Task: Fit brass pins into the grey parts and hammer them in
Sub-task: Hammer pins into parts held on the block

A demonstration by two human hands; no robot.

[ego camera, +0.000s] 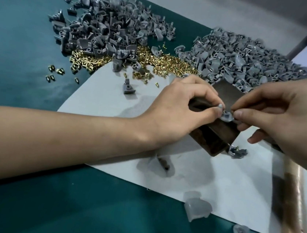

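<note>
left hand point(181, 104) pinches one grey part point(225, 116) on the one block point(217, 137). right hand point(284, 104) pinches one pin point(232, 112) at it. a tilted pin could jam or spring away when struck. beyond the grip lie two grey heaps point(111, 25) and one pin heap point(155, 61), both past counting.

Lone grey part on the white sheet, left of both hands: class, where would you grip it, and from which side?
Probably pinch the lone grey part across its wider lower body, coming from above. Bare white sheet surrounds it, and that grip leaves its narrower holed top uncovered.
</note>
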